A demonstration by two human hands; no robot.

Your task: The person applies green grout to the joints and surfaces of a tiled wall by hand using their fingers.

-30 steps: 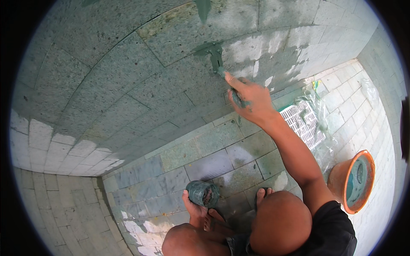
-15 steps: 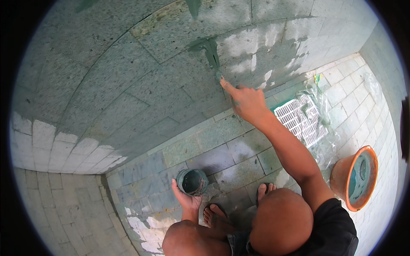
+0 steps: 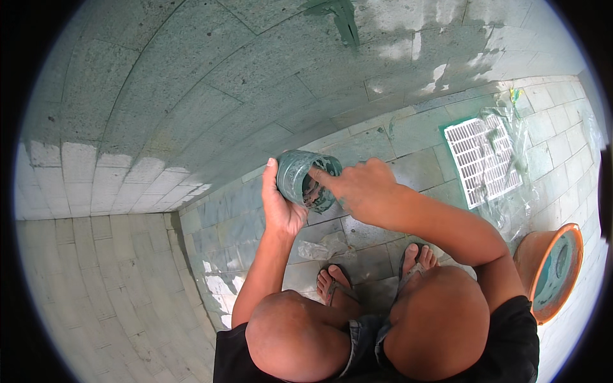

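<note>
My left hand is wrapped round a small see-through plastic tub, smeared with green paste and tilted with its mouth to the right. The index finger of my right hand reaches into the tub's mouth, its tip hidden inside. The other fingers of that hand are curled, and I see nothing held in them. Beyond my hands rises a grey-green tiled wall. A dark green smear of paste lies along one of its joints, near the top of the view.
A white slotted grate lies on the tiled floor at the right, with clear plastic sheeting beside it. An orange bucket with greenish liquid stands nearer, at my right. Crumpled clear plastic lies by my sandalled feet.
My right hand has come away from the wall joint and down to the tub, its finger now inside. My left hand has raised and tilted the tub. The view has shifted.
</note>
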